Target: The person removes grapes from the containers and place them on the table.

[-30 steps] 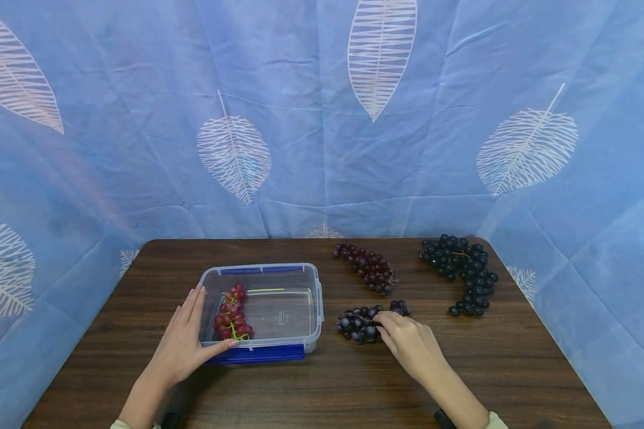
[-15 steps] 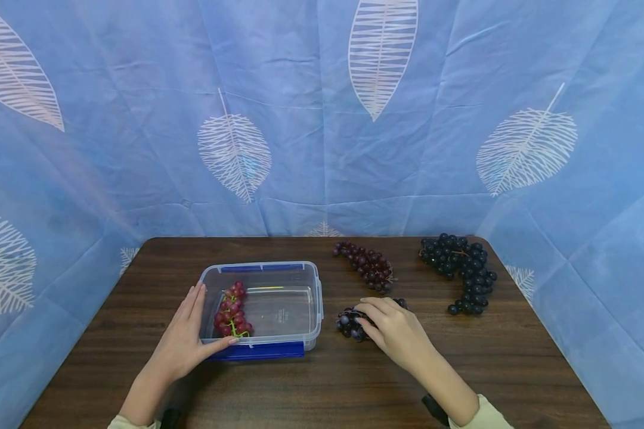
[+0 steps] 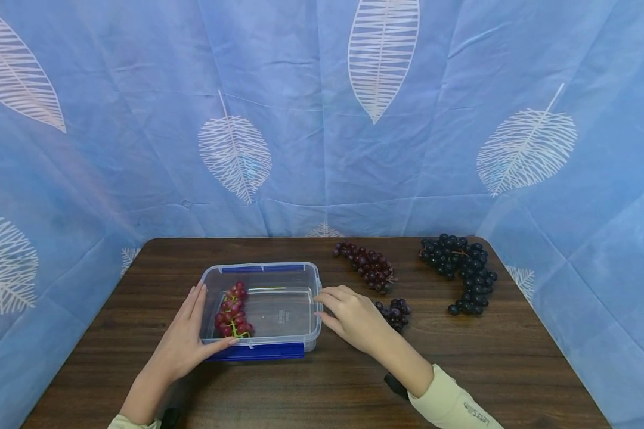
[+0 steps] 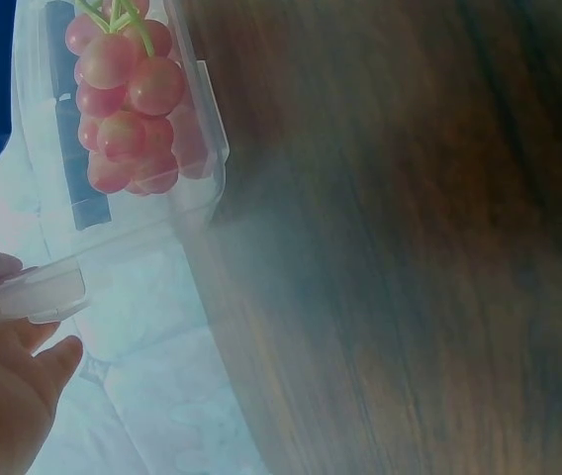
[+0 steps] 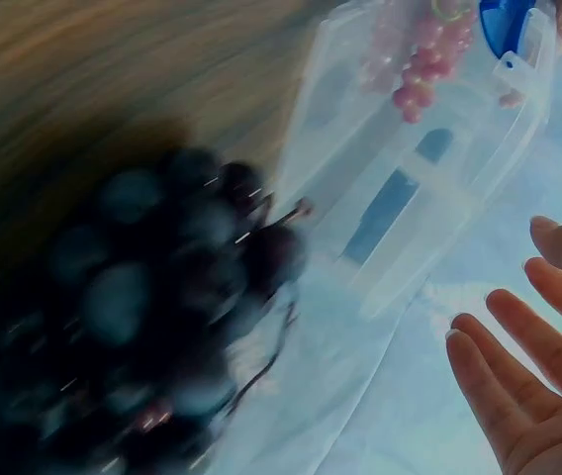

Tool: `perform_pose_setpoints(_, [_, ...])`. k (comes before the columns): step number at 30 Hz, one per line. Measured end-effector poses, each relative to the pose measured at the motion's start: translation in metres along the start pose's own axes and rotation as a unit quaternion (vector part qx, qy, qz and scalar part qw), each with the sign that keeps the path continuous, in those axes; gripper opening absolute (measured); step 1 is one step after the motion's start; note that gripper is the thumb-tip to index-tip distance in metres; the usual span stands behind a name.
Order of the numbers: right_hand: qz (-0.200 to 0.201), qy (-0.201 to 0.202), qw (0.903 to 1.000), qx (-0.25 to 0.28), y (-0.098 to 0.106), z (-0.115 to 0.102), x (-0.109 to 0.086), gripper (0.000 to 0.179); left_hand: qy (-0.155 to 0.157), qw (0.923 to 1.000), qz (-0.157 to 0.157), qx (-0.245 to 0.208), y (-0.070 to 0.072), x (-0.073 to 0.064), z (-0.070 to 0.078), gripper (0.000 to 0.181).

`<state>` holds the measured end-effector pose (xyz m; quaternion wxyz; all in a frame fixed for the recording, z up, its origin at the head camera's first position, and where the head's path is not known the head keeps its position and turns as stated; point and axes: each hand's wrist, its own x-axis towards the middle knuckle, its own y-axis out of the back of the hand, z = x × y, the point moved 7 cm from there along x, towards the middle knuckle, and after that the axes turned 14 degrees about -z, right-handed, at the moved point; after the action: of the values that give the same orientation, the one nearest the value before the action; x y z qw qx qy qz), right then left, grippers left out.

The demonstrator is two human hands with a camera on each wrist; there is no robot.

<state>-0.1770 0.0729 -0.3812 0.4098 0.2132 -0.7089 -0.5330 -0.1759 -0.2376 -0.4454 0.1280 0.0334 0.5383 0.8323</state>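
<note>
On the left of the table stands a clear plastic food container with blue latches, a bunch of red grapes at its left end. My left hand rests on its left front corner, fingers straight along the left side, thumb on the front rim. At the container's right rim is my right hand, fingers spread and holding nothing, as the right wrist view shows. Under that hand lies a bunch of dark purple grapes, partly hidden in the head view and large in the right wrist view.
Behind the dark purple bunch lies a long bunch of dark red grapes. A bigger bunch of black grapes is at the back right of the wooden table. Blue cloth with white leaf prints hangs behind and at both sides.
My right hand has come off the dark purple grapes and moved left to the container's right rim. The left hand, the container and the other bunches stay where they were.
</note>
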Motion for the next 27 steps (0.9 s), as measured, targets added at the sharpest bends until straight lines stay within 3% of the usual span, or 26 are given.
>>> perform_pose_setpoints(11, [-0.098,-0.003,0.9951,-0.01,-0.026,-0.025,0.053,0.034,-0.006,0.9999,0.005,0.007,0.002,-0.001,0.001,0.125])
perform_pose_setpoints(22, [-0.208,-0.059,0.9762,-0.01,-0.067,-0.044,0.09,0.046,-0.006,0.9998,0.002,0.018,-0.002,-0.001,0.0,0.121])
perform_pose_setpoints(27, [-0.231,-0.074,0.9703,-0.002,-0.079,-0.053,0.102,0.05,-0.011,0.999,-0.004,0.042,-0.001,-0.001,0.002,0.12])
